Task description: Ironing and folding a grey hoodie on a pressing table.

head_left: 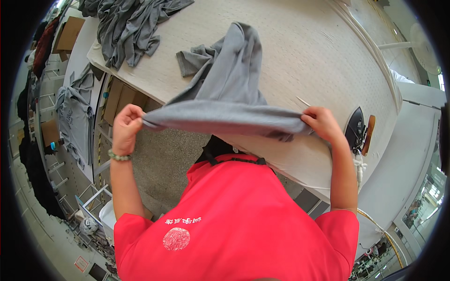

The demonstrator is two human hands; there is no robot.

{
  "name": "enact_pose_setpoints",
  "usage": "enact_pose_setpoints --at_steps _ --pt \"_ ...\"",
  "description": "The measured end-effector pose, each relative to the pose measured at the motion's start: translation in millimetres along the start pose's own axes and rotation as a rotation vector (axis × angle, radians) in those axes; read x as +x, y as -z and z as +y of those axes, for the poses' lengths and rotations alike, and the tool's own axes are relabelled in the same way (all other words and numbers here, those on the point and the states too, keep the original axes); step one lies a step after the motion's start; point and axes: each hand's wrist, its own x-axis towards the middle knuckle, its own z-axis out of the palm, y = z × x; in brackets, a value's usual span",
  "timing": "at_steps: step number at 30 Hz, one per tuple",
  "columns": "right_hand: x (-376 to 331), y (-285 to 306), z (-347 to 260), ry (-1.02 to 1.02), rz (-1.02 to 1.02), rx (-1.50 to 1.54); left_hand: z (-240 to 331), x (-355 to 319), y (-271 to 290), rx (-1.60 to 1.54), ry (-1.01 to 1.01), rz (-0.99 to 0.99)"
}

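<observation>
- The grey garment (229, 89) is the largest thing in hand: its lower hem is stretched taut in the air over the table's (309, 51) near edge, while the rest trails up and lies bunched on the table top toward its middle.
- The left hand (125, 127) is closed in a pinch on one end of the hem, off the table's near edge; the right hand (322, 122) pinches the other end, just above the near edge.
- Risk, as I judge it: the trailing cloth may drag and crease on the table, or a loose pinch at either end could let the hem drop unevenly toward the floor.
- A second risk: the iron (356, 129) stands near the right hand at the table's near right edge; a swing of cloth or elbow could brush it or tip it.
- The table has a pale padded cover; a heap of grey garments (129, 25) lies at its far left corner.
- Round about: cardboard boxes (70, 33), racks with hanging clothes on the left, a white fan (424, 44) far right.
</observation>
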Motion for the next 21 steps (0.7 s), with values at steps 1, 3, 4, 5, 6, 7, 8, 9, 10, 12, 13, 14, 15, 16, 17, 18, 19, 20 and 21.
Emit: enact_pose_setpoints --at_steps 1,3,4,5,6,7,8,9,10,12,13,14,15,16,17,18,19,20,21 --pt "17 -9 -8 0.069 0.061 -0.125 -16 5 1 -0.005 0.073 0.018" --pt "55 -24 -25 0.211 0.181 -0.252 -47 14 0 -0.008 0.148 0.029" --pt "72 -30 -33 0.33 0.302 -0.389 -63 18 -6 0.005 0.153 0.117" --pt "89 -34 -41 0.322 0.309 -0.39 -74 22 -8 0.023 0.199 0.236" --pt "106 -38 -50 0.382 0.312 -0.479 -82 26 -8 0.017 0.155 0.19" --pt "121 -40 -58 0.443 0.313 -0.57 -86 28 -9 0.043 0.135 0.188" --pt "132 -41 -64 0.527 0.312 -0.658 -88 29 -7 0.061 0.116 0.16" --pt "140 -42 -70 0.498 0.313 -0.668 -87 30 -4 0.062 0.115 0.181" --pt "146 -43 -74 0.593 0.325 -0.718 -84 30 1 0.053 0.222 0.075" --pt "152 -45 -81 0.783 0.37 -0.796 -76 31 10 0.042 0.415 -0.107" --pt "152 -48 -82 0.786 0.357 -0.821 -73 31 13 0.041 0.422 -0.138" --pt "150 -50 -82 0.777 0.37 -0.794 -71 32 15 0.111 0.465 -0.203" --pt "148 -52 -81 0.765 0.384 -0.765 -69 32 17 0.184 0.507 -0.271" --pt "147 -55 -80 0.764 0.378 -0.736 -68 33 17 0.232 0.544 -0.354" --pt "148 -58 -78 0.745 0.413 -0.734 -67 35 17 0.269 0.54 -0.346" --pt "150 -61 -77 0.756 0.401 -0.732 -67 38 15 0.348 0.495 -0.363" --pt "153 -64 -77 0.766 0.391 -0.732 -65 41 14 0.427 0.447 -0.379" --pt "158 -66 -77 0.777 0.384 -0.732 -61 45 13 0.528 0.439 -0.389" --pt "163 -68 -79 0.779 0.405 -0.737 -54 51 13 0.514 0.376 -0.392"
